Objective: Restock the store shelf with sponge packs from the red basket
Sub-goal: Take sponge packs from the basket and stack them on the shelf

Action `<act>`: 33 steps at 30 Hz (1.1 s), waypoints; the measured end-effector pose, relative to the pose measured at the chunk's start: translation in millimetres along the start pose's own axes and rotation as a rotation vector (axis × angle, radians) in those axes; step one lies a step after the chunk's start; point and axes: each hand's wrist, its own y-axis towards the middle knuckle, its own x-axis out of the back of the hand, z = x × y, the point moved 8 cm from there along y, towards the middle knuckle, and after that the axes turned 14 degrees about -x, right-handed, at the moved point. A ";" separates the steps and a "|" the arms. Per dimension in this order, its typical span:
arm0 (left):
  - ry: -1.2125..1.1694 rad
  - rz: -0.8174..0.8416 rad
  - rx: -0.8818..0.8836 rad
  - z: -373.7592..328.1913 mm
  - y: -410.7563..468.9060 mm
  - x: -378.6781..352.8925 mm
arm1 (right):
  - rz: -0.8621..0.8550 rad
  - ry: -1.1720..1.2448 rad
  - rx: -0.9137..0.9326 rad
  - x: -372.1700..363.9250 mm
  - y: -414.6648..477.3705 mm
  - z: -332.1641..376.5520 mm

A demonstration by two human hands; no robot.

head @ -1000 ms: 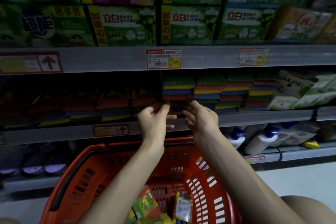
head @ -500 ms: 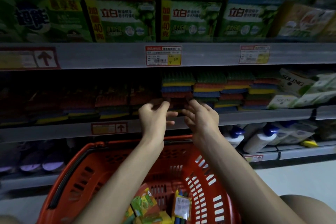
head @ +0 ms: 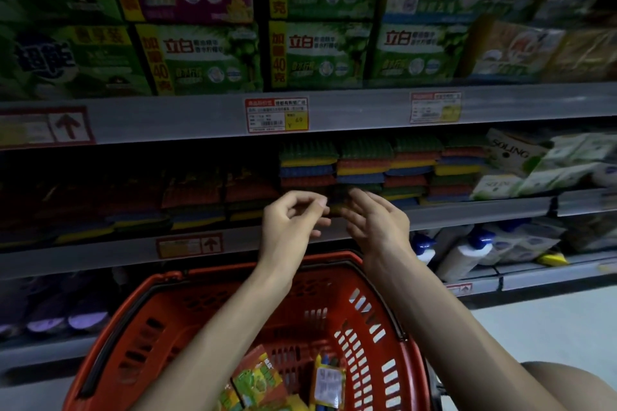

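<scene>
Stacks of coloured sponge packs (head: 307,163) fill the middle shelf (head: 467,210), green, yellow, blue and red layers. My left hand (head: 290,220) and my right hand (head: 377,220) hover side by side at the shelf's front edge, just below the leftmost bright stack. The left fingers are loosely curled with nothing in them. The right fingers are spread, their tips at a dark low pack (head: 337,207) on the shelf. Below my forearms is the red basket (head: 160,280), with sponge packs (head: 260,377) and a small labelled pack (head: 329,384) lying at its bottom.
Green detergent boxes (head: 320,53) line the top shelf above a price tag (head: 276,115). White tissue boxes (head: 521,170) sit right of the sponges. White bottles with blue caps (head: 467,253) stand on the lower shelf. Pale floor (head: 551,327) shows at right.
Both hands have drawn slightly back from the sponge stack toward the shelf edge. The left fingers have curled in. The view has tilted a little upward.
</scene>
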 end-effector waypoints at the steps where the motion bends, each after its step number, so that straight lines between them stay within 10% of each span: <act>1: 0.021 0.016 -0.019 -1.9 -1.0 -2.4 | 0.000 -0.012 0.008 3.9 -0.2 3.3; 33: 0.304 0.041 -0.108 5.4 12.4 -66.1 | 0.054 0.011 -0.034 59.5 13.2 34.6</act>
